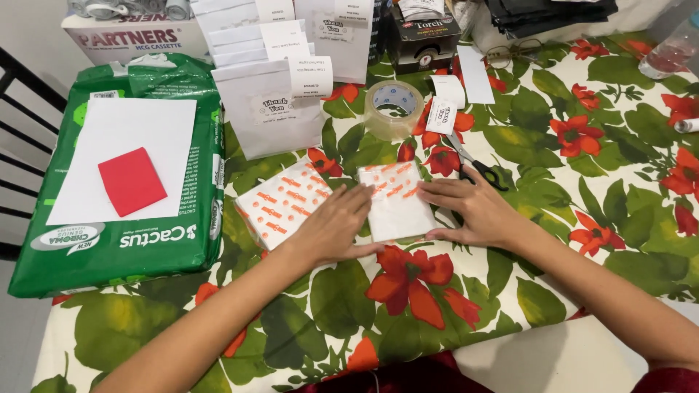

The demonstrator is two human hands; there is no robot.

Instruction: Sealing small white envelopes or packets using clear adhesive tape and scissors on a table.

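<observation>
Both hands are flat on a small white packet [397,207] with orange marks, lying on the floral tablecloth [582,182]. The left hand [331,229] is spread open, palm pressing its left edge; the right hand [473,211] is open too, fingers bracing the right side. Neither grips anything. Looks like mid-fold, pressing it flat. Tape roll [393,109] and scissors [477,167] sit just behind, so I'd guess sealing needs one hand freed.

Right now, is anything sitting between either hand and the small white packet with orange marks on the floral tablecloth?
Nothing visible does. The left hand and right hand both rest directly on the small white packet with orange marks. A second orange-patterned packet lies beside it on the left, and black-handled scissors lie just behind the right hand.
</observation>
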